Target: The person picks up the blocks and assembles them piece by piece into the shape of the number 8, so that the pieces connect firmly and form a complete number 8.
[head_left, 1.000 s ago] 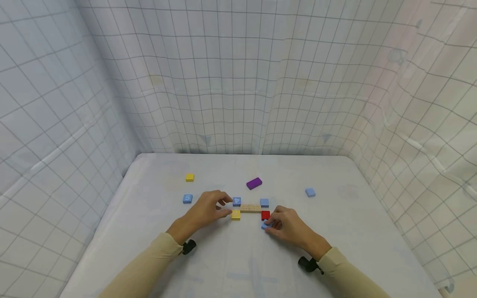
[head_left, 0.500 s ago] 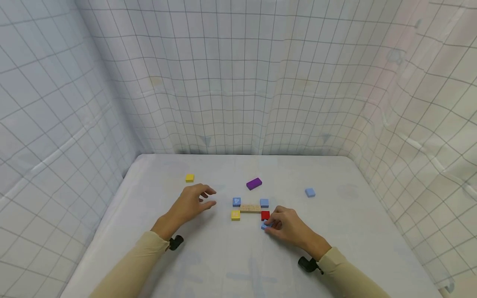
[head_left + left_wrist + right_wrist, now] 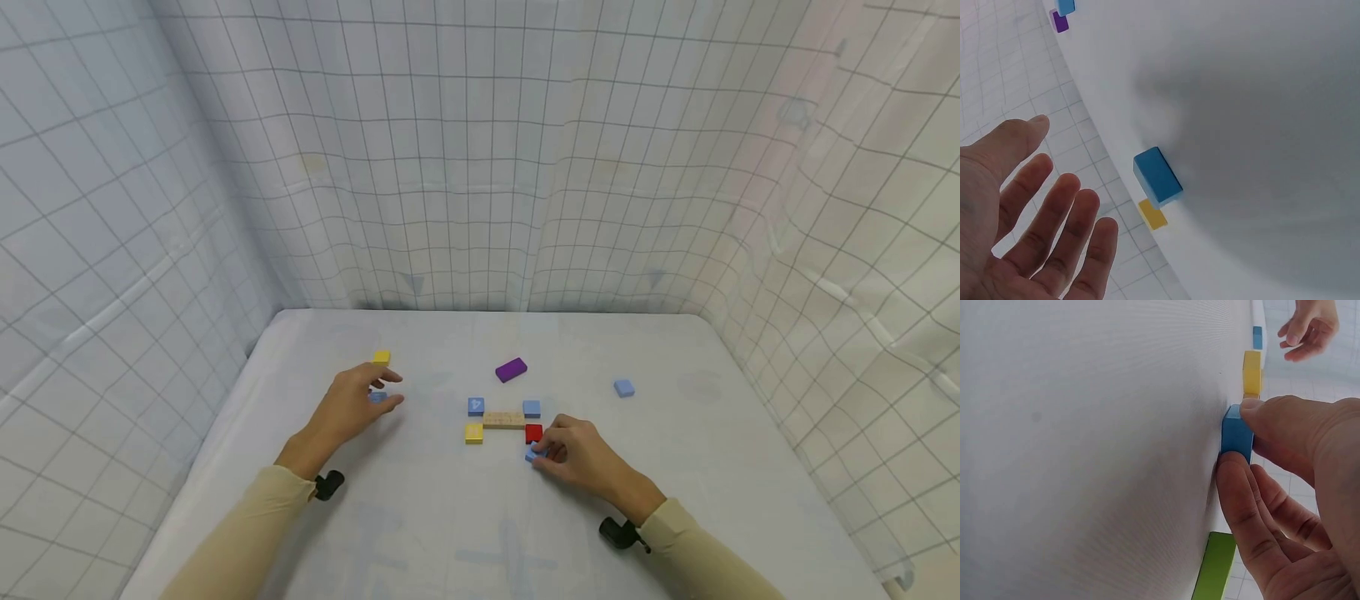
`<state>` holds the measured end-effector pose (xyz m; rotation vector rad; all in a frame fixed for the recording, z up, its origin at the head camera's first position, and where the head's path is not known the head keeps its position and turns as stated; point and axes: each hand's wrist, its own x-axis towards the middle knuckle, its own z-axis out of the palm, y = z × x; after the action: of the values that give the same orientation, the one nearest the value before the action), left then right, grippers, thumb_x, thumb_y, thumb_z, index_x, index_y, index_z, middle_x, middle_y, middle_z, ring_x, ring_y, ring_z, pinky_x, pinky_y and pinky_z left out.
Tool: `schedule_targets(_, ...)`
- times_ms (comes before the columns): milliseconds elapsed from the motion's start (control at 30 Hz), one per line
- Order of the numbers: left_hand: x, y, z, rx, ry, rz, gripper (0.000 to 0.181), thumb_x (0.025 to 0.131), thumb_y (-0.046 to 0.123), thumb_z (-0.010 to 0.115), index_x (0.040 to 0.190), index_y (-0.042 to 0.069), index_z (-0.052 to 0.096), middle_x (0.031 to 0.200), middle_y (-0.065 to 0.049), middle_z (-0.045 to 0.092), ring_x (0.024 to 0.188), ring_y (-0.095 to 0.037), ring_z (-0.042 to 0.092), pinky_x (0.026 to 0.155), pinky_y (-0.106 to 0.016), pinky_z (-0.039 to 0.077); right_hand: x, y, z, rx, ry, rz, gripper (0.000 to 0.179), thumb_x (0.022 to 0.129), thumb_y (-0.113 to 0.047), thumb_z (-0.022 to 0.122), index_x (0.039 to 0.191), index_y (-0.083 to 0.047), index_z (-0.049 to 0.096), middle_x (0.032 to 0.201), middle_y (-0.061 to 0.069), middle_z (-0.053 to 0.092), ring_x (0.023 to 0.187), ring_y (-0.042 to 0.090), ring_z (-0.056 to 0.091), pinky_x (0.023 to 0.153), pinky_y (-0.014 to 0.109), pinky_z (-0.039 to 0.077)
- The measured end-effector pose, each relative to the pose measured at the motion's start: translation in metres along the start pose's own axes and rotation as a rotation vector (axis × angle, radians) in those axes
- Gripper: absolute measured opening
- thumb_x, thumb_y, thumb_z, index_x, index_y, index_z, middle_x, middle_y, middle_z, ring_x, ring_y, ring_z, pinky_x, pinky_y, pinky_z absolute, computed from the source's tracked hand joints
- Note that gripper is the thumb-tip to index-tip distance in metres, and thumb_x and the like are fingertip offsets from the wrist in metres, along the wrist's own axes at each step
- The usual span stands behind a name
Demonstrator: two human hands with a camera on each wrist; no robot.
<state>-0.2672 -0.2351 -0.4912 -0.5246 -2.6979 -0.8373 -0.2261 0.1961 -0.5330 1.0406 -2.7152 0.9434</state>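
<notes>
My right hand (image 3: pixel 581 454) pinches a small blue block (image 3: pixel 1237 434) between thumb and fingers, low at the table. This block lies just in front of a red block (image 3: pixel 533 433). My left hand (image 3: pixel 347 408) hovers with its fingers loosely spread and nothing between them. Beneath it, partly covered in the head view, is another blue block (image 3: pixel 378 397); the left wrist view shows this blue block (image 3: pixel 1161 178) standing apart from the fingers. Behind that lies a yellow block (image 3: pixel 382 357).
Mid-table, a wooden strip (image 3: pixel 504 421) lies between a blue block marked 4 (image 3: pixel 476 406), a yellow block (image 3: pixel 474 433), a plain blue block (image 3: pixel 532 408) and the red one. Beyond are a purple block (image 3: pixel 512 370) and a blue block (image 3: pixel 624 387). A green block (image 3: pixel 1215 565) shows near my right hand.
My left hand has moved left, away from the blue block marked 4 and the yellow block, to above the far-left blue block. The right hand keeps its pinch in the same place.
</notes>
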Motion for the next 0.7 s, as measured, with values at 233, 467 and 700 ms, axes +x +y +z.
schedule_targets(233,-0.003,-0.01,-0.005,0.05,0.014,-0.016,0.032,0.097,0.012,0.096,0.125,0.003,0.084,0.127,-0.021,0.083,0.113,-0.043,0.08,0.097,-0.061,0.067,-0.001,0.0,0.0,-0.009,0.004,-0.009,0.012,0.095,-0.006,0.097,0.101,-0.007,0.087,0.1,0.005,0.075,0.084,0.003,0.074,0.076,0.016,0.065)
schedule_targets(467,-0.003,-0.018,-0.008,0.04,-0.046,-0.079,0.035,0.097,0.012,0.096,0.129,0.001,0.083,0.133,-0.025,0.08,0.119,-0.046,0.077,0.101,-0.063,0.067,-0.001,0.0,0.001,0.004,0.004,-0.009,0.012,0.095,-0.006,0.098,0.102,-0.008,0.087,0.101,0.005,0.075,0.084,0.004,0.074,0.077,0.018,0.066)
schedule_targets(700,-0.002,-0.027,-0.009,-0.001,-0.149,-0.129,0.035,0.096,0.006,0.095,0.128,-0.003,0.082,0.13,-0.029,0.079,0.117,-0.047,0.078,0.098,-0.058,0.071,-0.001,-0.001,0.001,-0.007,0.009,-0.006,0.014,0.093,-0.006,0.099,0.102,-0.008,0.087,0.1,0.005,0.074,0.084,0.002,0.073,0.077,0.017,0.066)
